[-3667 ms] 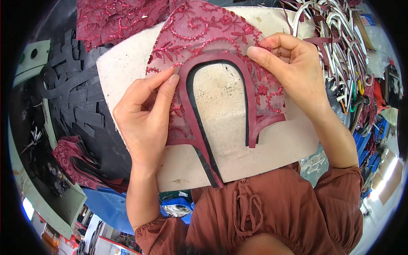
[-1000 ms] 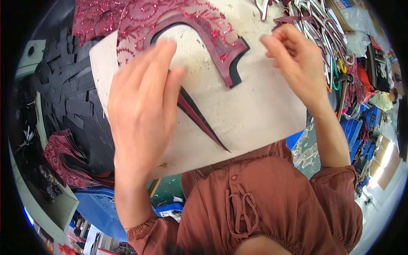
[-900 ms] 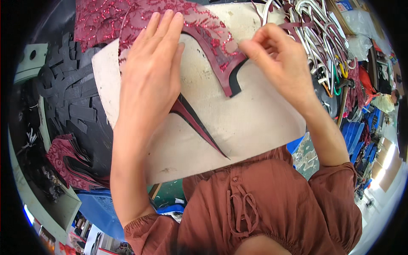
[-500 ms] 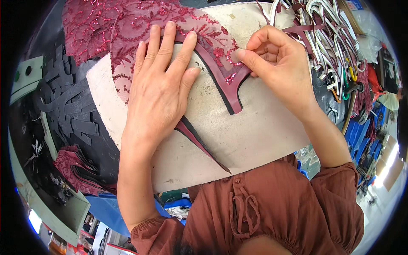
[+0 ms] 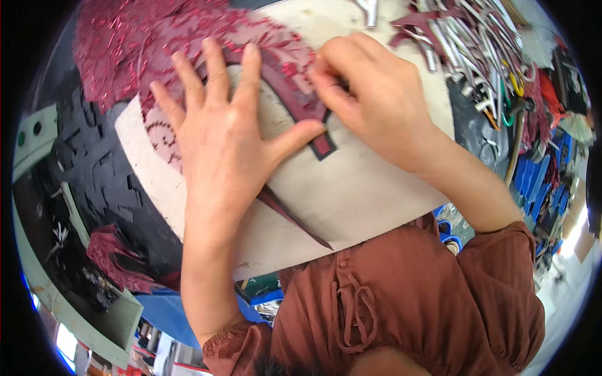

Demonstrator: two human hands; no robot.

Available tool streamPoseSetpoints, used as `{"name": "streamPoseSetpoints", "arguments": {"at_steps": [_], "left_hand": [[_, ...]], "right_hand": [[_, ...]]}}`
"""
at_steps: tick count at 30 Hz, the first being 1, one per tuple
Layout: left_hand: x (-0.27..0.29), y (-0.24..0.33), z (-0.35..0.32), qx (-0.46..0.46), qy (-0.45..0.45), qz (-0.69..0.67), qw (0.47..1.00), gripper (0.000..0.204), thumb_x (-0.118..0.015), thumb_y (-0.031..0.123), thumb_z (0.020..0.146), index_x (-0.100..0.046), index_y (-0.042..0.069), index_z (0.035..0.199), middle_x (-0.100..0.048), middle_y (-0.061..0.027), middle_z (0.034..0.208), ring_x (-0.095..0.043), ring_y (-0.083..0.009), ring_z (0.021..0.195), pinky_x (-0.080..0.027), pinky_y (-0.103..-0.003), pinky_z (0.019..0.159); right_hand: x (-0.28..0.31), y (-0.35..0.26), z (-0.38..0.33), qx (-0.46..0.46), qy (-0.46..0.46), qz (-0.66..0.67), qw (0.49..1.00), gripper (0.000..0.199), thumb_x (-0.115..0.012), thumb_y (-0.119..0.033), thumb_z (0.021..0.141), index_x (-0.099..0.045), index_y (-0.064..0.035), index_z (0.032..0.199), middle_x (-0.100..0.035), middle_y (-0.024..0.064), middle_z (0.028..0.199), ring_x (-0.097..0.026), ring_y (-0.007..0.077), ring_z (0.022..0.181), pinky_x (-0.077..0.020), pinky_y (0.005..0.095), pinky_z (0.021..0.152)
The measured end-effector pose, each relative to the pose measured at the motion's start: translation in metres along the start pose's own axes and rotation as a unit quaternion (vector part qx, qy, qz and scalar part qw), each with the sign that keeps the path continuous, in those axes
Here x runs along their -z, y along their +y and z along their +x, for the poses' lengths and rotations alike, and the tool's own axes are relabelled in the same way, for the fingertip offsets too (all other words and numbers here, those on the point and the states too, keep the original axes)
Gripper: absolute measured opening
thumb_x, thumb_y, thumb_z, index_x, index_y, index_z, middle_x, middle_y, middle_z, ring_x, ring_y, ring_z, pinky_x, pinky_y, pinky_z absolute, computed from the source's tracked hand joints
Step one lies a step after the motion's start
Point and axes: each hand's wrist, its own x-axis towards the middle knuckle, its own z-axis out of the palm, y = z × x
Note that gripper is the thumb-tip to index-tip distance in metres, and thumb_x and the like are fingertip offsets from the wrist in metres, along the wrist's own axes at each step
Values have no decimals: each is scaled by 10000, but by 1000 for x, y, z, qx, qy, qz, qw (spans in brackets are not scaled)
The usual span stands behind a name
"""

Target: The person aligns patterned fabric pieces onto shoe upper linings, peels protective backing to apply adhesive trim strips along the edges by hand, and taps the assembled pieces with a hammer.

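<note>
A burgundy mesh piece with sequins and embroidery lies on a pale board, edged by a curved plum strip with black borders. A narrow pointed tail of the same strip runs toward my body. My left hand lies spread over the mesh and strip, its thumb reaching across to the strip's short end. Beside that end my right hand is closed, thumb against fingers, at the mesh's right edge. Whatever its fingertips pinch is hidden, and the hand is slightly blurred.
The pale board reaches almost to my waist. A tangle of white and plum strips lies at the far right. Black cut pieces spread along the left, with folded burgundy mesh pieces nearer me.
The mesh piece and both hands appear farther left. My left fingers have spread, and its thumb has stretched toward the strip's end. My right hand has curled more tightly.
</note>
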Motion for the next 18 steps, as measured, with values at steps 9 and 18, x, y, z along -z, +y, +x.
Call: {"name": "streamPoseSetpoints", "arguments": {"at_steps": [9,18], "left_hand": [[2,18,6,26,-86,86,992,1130,-750,587,705,-220,55,1549,-184,-275,1583,-157,-501,1449,-103,-620,1154],[3,10,-2,10,-56,16,998,1140,-735,641,709,-254,4,1523,-176,-338,1557,-145,-526,1442,-93,-635,1141]], "right_hand": [[202,144,-126,-147,334,-362,858,139,-659,-87,839,-656,-34,967,-649,144,902,-627,323,825,-499,413,733],[241,138,-119,-289,255,-372,844,272,-623,-277,944,-663,-41,1073,-697,149,942,-661,284,787,-517,370,718]]}}
